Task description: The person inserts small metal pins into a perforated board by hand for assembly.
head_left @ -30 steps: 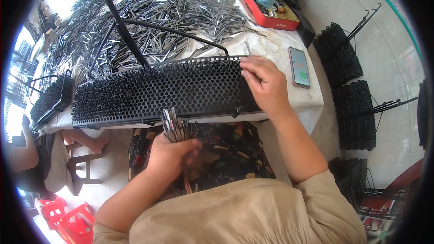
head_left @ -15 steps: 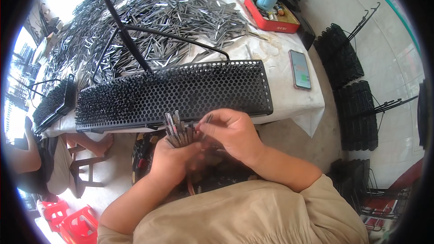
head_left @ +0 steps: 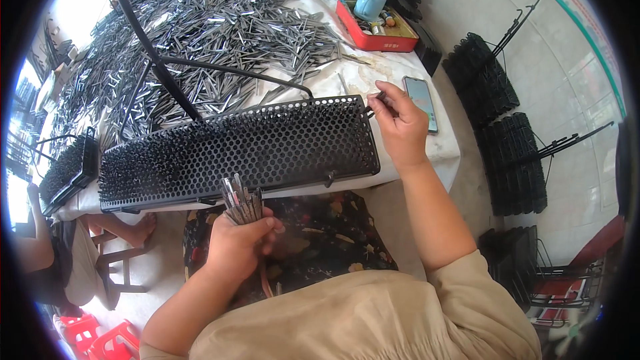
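A bundle of thin, dark metal strips stands up out of my left hand, which is closed round its lower part just in front of the rack. The long black perforated rack has dark pieces crowded in its left part, while many holes show bare toward the right. At the rack's right end is my right hand, its thumb and fingers pinched on what looks like a small dark strip. The fingers partly cover that piece.
Behind the rack spreads a wide heap of loose strips on a white-covered table. A phone, a red tray and a blue cup are at the right. A smaller filled rack and another person's leg are at left.
My right hand has moved from beside the bundle, up and right, to the rack's right end. My left hand has stayed on the bundle, and the whole view has shifted slightly.
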A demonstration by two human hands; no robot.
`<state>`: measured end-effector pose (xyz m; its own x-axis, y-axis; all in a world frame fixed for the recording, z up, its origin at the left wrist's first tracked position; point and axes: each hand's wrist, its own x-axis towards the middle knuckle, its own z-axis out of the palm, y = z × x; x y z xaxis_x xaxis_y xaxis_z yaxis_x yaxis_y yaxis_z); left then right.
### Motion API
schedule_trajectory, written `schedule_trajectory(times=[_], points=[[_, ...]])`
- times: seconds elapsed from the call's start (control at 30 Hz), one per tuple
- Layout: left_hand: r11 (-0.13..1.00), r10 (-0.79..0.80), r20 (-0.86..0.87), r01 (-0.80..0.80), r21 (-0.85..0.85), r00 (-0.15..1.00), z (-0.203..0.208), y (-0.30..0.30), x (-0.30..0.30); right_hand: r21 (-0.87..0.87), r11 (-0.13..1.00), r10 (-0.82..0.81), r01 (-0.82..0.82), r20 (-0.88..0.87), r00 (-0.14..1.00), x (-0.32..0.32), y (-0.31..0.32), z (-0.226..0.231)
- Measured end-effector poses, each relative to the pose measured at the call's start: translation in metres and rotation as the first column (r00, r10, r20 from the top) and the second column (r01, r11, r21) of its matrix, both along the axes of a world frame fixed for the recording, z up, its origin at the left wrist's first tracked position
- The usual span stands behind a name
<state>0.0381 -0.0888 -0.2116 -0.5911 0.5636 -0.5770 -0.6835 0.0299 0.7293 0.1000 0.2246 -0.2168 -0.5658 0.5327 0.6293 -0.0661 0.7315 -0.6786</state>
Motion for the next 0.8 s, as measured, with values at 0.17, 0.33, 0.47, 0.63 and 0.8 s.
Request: schedule_trajectory(times=[0.17,0.33,0.47,0.63,0.8], points=[[1.000,0.003,0.001,-0.003,-0.030,1.000,-0.0002,-0.0009,-0.0003,0.030,0.999,0.030,-0.030,0.001,1.000,-0.0067,-0.0034,-0.0040],[0.999,0.001,-0.004,-0.001,-0.032,1.000,-0.0012,-0.0018,-0.0007,0.128,0.988,0.072,-0.084,0.094,0.993,-0.0090,0.0003,-0.0090],[1.000,-0.003,-0.012,0.002,-0.026,1.000,-0.0030,-0.0005,-0.0009,0.194,0.980,0.035,-0.053,0.097,0.995,-0.0075,0.0002,-0.0082],[0.999,-0.002,-0.031,0.000,-0.052,1.000,-0.0024,-0.0030,-0.0007,0.238,0.970,0.018,-0.042,0.100,0.995,-0.0077,0.0005,-0.0064],[0.997,-0.034,-0.045,0.031,-0.075,0.998,-0.0042,-0.0035,0.0001,0.167,0.983,0.052,-0.075,0.138,0.989,-0.0047,0.0025,-0.0063]])
